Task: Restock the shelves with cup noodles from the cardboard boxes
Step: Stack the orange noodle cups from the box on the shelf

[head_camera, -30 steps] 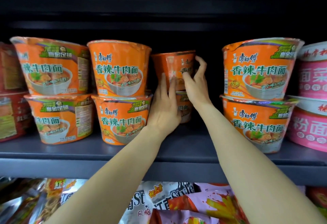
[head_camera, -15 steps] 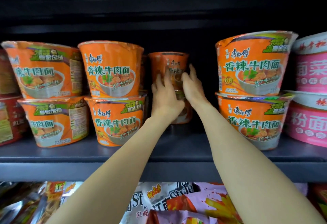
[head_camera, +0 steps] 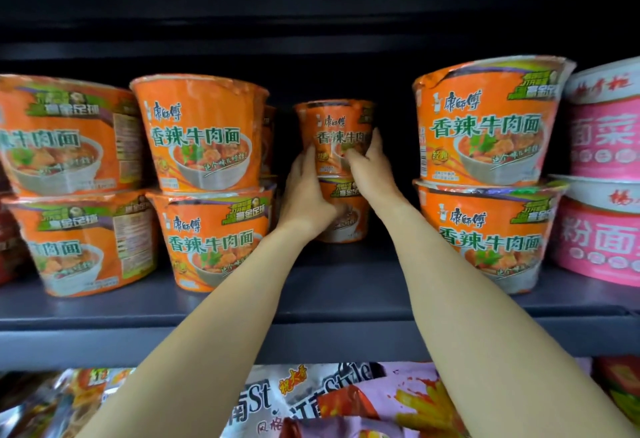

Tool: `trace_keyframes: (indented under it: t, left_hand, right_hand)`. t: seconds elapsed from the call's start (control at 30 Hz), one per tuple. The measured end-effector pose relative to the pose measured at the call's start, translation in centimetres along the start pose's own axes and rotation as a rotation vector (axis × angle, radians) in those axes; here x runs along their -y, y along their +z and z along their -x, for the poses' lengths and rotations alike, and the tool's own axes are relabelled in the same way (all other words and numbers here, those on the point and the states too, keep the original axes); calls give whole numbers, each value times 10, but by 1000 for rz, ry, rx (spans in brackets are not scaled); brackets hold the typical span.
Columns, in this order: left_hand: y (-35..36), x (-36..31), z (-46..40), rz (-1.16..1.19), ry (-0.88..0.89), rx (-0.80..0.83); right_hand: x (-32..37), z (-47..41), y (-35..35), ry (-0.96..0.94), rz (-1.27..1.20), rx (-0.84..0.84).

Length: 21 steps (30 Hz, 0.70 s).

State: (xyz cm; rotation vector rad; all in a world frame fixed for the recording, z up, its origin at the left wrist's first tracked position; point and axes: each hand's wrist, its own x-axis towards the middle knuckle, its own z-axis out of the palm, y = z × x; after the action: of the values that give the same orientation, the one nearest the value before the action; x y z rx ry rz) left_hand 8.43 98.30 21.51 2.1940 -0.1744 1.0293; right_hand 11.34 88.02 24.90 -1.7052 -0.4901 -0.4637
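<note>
Two orange cup noodles stand stacked at the back of the dark shelf (head_camera: 311,302), in the gap between the front stacks. The upper cup (head_camera: 334,126) sits upright on the lower cup (head_camera: 348,219), its label facing me. My left hand (head_camera: 304,195) curls round the left side where the two cups meet. My right hand (head_camera: 370,171) grips the upper cup's lower right side, thumb up along its wall. Both forearms reach in over the shelf's front edge.
Stacks of two orange cup noodles stand in front: two stacks on the left (head_camera: 204,181) (head_camera: 69,188), another to the right (head_camera: 485,167). Pink bowls (head_camera: 602,174) stand at the far right. Snack bags (head_camera: 311,403) lie on the shelf below.
The upper cup went from tilted to upright on the lower one. Both hands slid down from its upper part to its base. The view moved closer.
</note>
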Motion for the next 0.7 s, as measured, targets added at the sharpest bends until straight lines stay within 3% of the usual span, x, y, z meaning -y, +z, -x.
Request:
trace_keyframes:
  t: [0.37, 0.7]
  left_hand:
    - [1, 6, 2, -152, 17, -72]
    - [8, -7, 5, -664, 74, -39]
  right_hand:
    - [-4, 19, -2, -223, 303, -170]
    - [-12, 15, 2, -225, 322, -152]
